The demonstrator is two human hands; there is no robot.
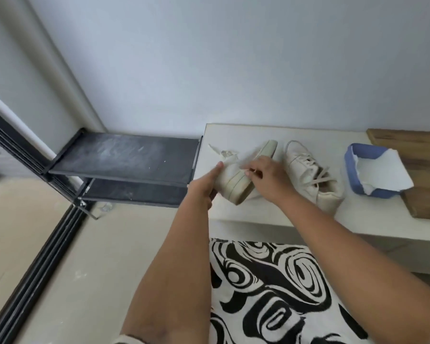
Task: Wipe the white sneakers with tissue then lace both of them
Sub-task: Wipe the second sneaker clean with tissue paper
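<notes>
Tipping on its side in the grip of the left hand (204,187), the first sneaker (236,180) shows its sole edge, fingers curled round the upper at the heel end while the right hand (266,180) presses a tissue (241,157) against it just above the left thumb; the right fingers look curled on the tissue, though the blur makes the pinch hard to confirm. Right of that hand, the second sneaker (313,177) lies on the pale bench (258,214) with loose laces (318,175), near the blue tissue box (353,175). A loose lace (219,151) lies just beyond the left hand's fingertips. The risk as I read it: the held shoe sits at the bench's left edge, so a hard wipe could twist it out of the grip and drop it to the floor, and thin tissue may tear on the sole ridges. No brand, label or writing is readable anywhere
</notes>
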